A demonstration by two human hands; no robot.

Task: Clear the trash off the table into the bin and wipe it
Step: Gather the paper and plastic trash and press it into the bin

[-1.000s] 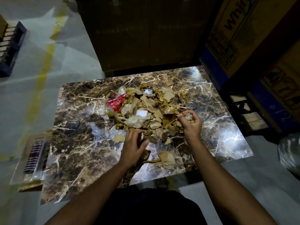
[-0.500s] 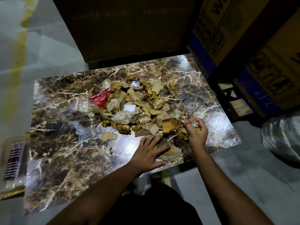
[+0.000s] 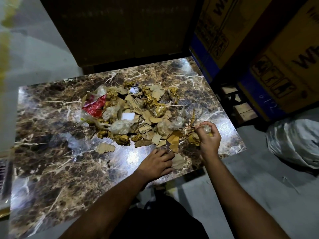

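A heap of trash [image 3: 138, 116], torn cardboard scraps, crumpled gold wrappers, clear plastic wads and a red wrapper [image 3: 94, 107], lies on the brown marble table [image 3: 51, 161]. My right hand [image 3: 208, 137] is at the heap's right end, fingers closed around a crumpled clear plastic wad [image 3: 206, 129]. My left hand [image 3: 156, 163] rests flat near the table's front edge, fingertips on cardboard pieces [image 3: 177, 161]. A lone cardboard scrap [image 3: 105, 148] lies left of it.
A bin lined with a pale plastic bag [image 3: 296, 144] stands on the floor to the right of the table. Large cardboard boxes [image 3: 276, 57] tower at the back right, a dark box [image 3: 120, 31] behind the table. Grey floor surrounds the table.
The view has shifted right, bringing the bin into sight. My right hand drew toward the table's right edge holding the wad. My left hand spread flat onto the near scraps.
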